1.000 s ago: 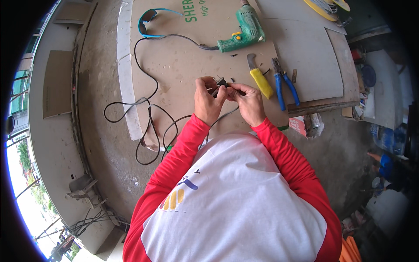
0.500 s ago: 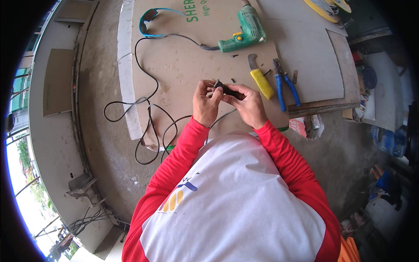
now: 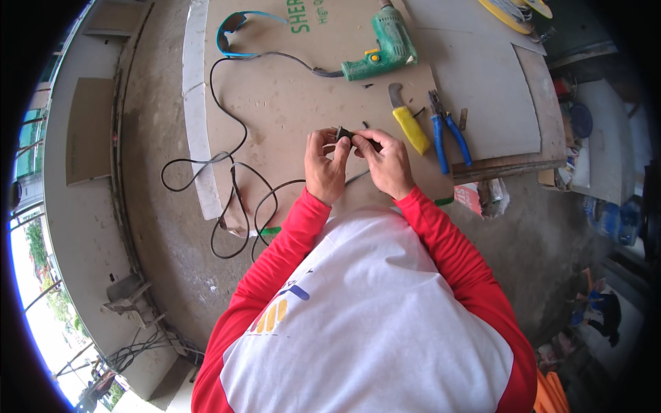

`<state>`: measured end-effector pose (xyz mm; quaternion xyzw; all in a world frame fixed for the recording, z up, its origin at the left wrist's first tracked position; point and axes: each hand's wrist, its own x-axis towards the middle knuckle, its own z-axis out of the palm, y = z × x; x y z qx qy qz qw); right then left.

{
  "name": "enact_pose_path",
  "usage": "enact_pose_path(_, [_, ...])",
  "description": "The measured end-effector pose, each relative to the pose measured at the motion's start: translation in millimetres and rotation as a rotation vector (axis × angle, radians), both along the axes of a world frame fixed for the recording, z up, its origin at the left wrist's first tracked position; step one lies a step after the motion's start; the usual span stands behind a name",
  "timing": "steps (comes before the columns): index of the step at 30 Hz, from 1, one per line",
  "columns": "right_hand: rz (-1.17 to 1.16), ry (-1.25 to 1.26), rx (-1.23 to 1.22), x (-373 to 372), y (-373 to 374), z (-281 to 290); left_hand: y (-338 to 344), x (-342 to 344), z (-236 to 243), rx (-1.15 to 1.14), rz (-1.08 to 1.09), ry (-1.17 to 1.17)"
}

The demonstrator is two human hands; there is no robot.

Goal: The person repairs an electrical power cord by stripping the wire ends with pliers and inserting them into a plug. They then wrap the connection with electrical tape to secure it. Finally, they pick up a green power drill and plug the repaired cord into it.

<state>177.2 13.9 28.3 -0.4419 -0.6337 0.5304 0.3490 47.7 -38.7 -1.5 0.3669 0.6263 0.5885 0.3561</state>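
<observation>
A small black plug (image 3: 343,134) with metal prongs is held up over the near part of the board, between my two hands. My left hand (image 3: 326,167) is closed round its pronged end, thumb on top. With thumb and fingertips, my right hand (image 3: 390,167) pinches its other end; part of the dark body is hidden in those fingers. A black cord (image 3: 242,131) loops over the left side of the board, and one stretch passes under my hands. It joins the handle of a green power drill (image 3: 396,45) lying farther off.
A yellow-handled knife with a curved blade (image 3: 411,129) and blue-handled pliers (image 3: 441,131) lie right of my hands. Blue-framed glasses (image 3: 222,40) rest at the far left. Small dark bits are scattered on the brown board (image 3: 289,96). Concrete floor (image 3: 172,241) surrounds the table.
My right hand has shifted slightly left, and its fingers now pinch closer to the plug's pronged end. Less of the plug's dark body shows. The tools have stayed put.
</observation>
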Motion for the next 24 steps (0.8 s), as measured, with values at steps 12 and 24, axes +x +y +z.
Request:
enact_pose_path(12, [0.100,0.112,-0.008,5.4,-2.9,-11.8,-3.6,-9.0,9.3,-0.054,-0.072,-0.258])
enact_pose_path(24, [0.052,0.025,-0.037,1.5,-3.2,-1.0,-13.1,-4.8,13.2,-0.095,-0.077,0.126])
